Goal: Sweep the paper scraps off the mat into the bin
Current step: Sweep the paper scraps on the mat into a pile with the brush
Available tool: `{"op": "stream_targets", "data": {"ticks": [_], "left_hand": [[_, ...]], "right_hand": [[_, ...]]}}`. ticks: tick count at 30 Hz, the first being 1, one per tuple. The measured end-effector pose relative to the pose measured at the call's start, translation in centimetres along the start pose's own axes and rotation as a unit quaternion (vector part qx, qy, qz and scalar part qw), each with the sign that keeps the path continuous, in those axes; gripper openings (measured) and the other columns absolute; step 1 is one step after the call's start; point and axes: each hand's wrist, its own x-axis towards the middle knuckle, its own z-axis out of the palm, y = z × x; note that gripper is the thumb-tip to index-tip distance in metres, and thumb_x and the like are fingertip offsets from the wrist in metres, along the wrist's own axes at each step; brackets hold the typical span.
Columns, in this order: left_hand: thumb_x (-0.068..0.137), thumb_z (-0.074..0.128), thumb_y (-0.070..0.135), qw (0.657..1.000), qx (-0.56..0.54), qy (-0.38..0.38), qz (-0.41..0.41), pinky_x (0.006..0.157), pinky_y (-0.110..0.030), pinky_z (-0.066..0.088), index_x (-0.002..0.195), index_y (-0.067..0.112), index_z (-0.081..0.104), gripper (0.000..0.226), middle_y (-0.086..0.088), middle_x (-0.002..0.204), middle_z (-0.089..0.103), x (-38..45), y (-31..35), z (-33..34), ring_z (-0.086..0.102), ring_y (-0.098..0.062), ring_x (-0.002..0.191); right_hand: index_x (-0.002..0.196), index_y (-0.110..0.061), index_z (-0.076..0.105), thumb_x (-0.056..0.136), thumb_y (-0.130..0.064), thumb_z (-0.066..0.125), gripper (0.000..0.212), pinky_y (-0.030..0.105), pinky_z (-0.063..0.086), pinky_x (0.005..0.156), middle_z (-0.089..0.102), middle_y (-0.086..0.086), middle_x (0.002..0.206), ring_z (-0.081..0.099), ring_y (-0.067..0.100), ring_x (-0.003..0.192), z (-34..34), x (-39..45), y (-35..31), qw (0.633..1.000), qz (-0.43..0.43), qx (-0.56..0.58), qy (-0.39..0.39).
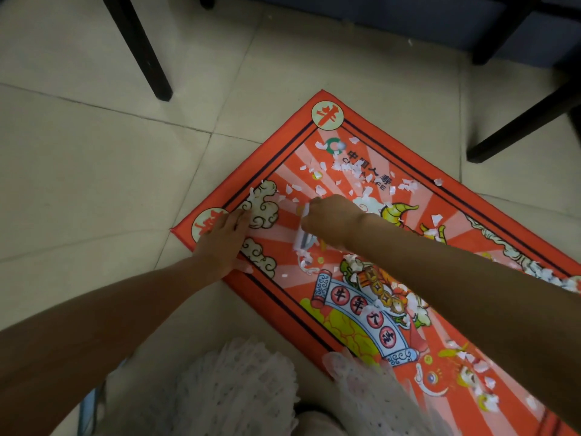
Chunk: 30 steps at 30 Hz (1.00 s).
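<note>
A red printed mat (465, 234) lies on the tiled floor, its near-left corner under my left hand (223, 243), which presses flat on it with straight fingers. White paper scraps (352, 171) are strewn over the mat, thickest near the far corner, with more along the right side. My right hand (330, 218) is curled round a small white brush-like tool (301, 240) whose end touches the mat beside a small heap of scraps (306, 262). No bin is in view.
Black furniture legs stand on the floor at far left (141, 48) and at far right (522, 121). White lacy fabric (239, 385) covers my lap at the bottom. Beige floor tiles (94, 171) surround the mat.
</note>
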Motion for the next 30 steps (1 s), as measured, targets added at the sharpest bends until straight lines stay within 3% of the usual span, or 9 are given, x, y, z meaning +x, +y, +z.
{"op": "stream_targets", "data": {"ticks": [4, 7, 11, 15, 20, 25, 30], "left_hand": [[0.067, 0.083, 0.043, 1.0, 0.009, -0.008, 0.001, 0.11, -0.05, 0.035, 0.155, 0.019, -0.004, 0.126, -0.004, 0.161, 0.003, 0.0, 0.5, -0.3, 0.01, -0.027, 0.147], [0.068, 0.085, 0.036, 1.0, -0.002, -0.015, 0.016, 0.11, -0.053, 0.036, 0.155, 0.02, -0.003, 0.125, -0.003, 0.161, 0.004, 0.0, 1.1, -0.3, 0.01, -0.027, 0.148], [0.063, 0.086, 0.043, 0.999, 0.004, -0.024, 0.044, 0.111, -0.049, 0.036, 0.155, 0.017, -0.002, 0.129, -0.004, 0.161, 0.004, -0.3, 2.3, 0.4, 0.009, -0.027, 0.148], [0.062, 0.084, 0.051, 0.998, 0.032, -0.024, 0.051, 0.113, -0.051, 0.032, 0.154, 0.017, -0.004, 0.132, -0.006, 0.161, 0.004, -0.6, 3.8, 1.3, 0.008, -0.032, 0.147], [0.063, 0.085, 0.046, 0.998, 0.022, -0.033, 0.045, 0.113, -0.055, 0.03, 0.154, 0.02, -0.009, 0.134, -0.003, 0.161, -0.003, -0.7, 4.1, 1.4, 0.004, -0.03, 0.148], [0.066, 0.083, 0.046, 0.998, 0.025, -0.033, 0.042, 0.112, -0.055, 0.031, 0.154, 0.019, -0.01, 0.132, -0.003, 0.162, -0.004, -0.8, 4.3, 1.4, 0.003, -0.029, 0.148], [0.067, 0.083, 0.046, 0.998, 0.03, -0.031, 0.042, 0.112, -0.055, 0.033, 0.153, 0.02, -0.011, 0.131, -0.003, 0.162, -0.004, -1.0, 4.4, 1.3, 0.003, -0.028, 0.148]], "right_hand": [[0.128, -0.014, 0.054, 0.092, -0.005, 0.052, 0.037, 0.037, 0.053, 0.078, 0.06, 0.008, 0.114, 0.057, 0.028, 0.108, 1.1, -2.1, 1.4, 0.999, 0.017, 0.036, 0.002], [0.133, -0.024, 0.052, 0.089, -0.007, 0.055, 0.048, 0.039, 0.054, 0.081, 0.058, 0.006, 0.121, 0.057, 0.026, 0.109, 2.0, -2.6, 1.6, 0.995, 0.012, 0.093, 0.046], [0.136, -0.03, 0.051, 0.085, 0.0, 0.055, 0.06, 0.035, 0.058, 0.071, 0.056, 0.004, 0.126, 0.056, 0.026, 0.114, 2.6, -1.1, -0.2, 0.99, -0.027, 0.109, 0.081], [0.133, -0.022, 0.054, 0.086, 0.002, 0.053, 0.053, 0.038, 0.058, 0.071, 0.057, 0.007, 0.125, 0.054, 0.026, 0.116, 3.1, -0.4, -1.7, 0.995, -0.02, 0.085, 0.058], [0.131, -0.017, 0.053, 0.09, 0.0, 0.051, 0.045, 0.035, 0.052, 0.067, 0.054, 0.013, 0.119, 0.061, 0.029, 0.099, 3.4, -2.5, -0.4, 0.997, 0.013, 0.07, 0.023], [0.131, -0.017, 0.051, 0.092, 0.001, 0.049, 0.043, 0.032, 0.044, 0.066, 0.056, 0.011, 0.116, 0.054, 0.024, 0.104, 4.0, -5.9, 1.4, 0.998, 0.036, 0.047, -0.017], [0.135, -0.026, 0.05, 0.09, -0.006, 0.054, 0.05, 0.035, 0.054, 0.073, 0.056, 0.005, 0.114, 0.055, 0.022, 0.103, 5.3, -7.3, 2.3, 0.996, 0.046, 0.081, 0.017]]}}
